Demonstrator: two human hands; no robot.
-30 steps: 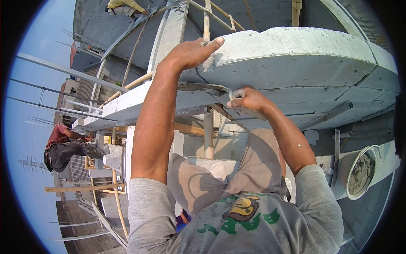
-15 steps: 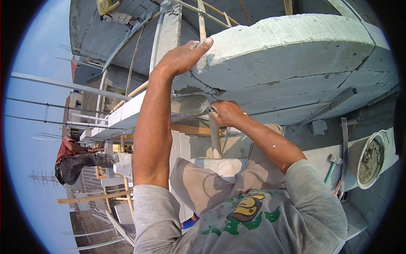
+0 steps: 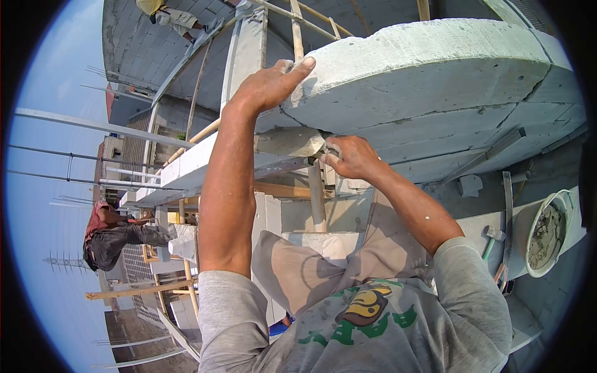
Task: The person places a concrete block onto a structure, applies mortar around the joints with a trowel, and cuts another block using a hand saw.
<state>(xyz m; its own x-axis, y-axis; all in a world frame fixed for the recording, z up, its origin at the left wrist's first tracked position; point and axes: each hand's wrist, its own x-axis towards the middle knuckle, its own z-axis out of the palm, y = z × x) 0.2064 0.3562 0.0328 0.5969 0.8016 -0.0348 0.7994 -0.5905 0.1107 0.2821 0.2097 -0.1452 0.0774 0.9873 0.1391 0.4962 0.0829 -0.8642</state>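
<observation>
My left hand [image 3: 270,86] grips the end of the pale concrete block [image 3: 423,81] on top of the wall, thumb stretched along it and the other fingers partly hidden. My right hand [image 3: 353,156] is closed around the handle end of a trowel [image 3: 291,142]; most of the handle is hidden in my fist. The trowel's flat grey blade points left and lies close against the wall joint below my left hand. Whether the blade touches the wall, I cannot tell.
A bucket of grey mortar [image 3: 547,239] stands at right, with a hammer [image 3: 491,239] and a long metal strip [image 3: 508,211] beside it. Bamboo poles [image 3: 297,31] rise behind the wall. One person [image 3: 112,233] works at left, another [image 3: 174,17] at the top.
My right hand has moved slightly right and up, with the trowel blade shifting upward along the joint. My left hand stays on the block.
</observation>
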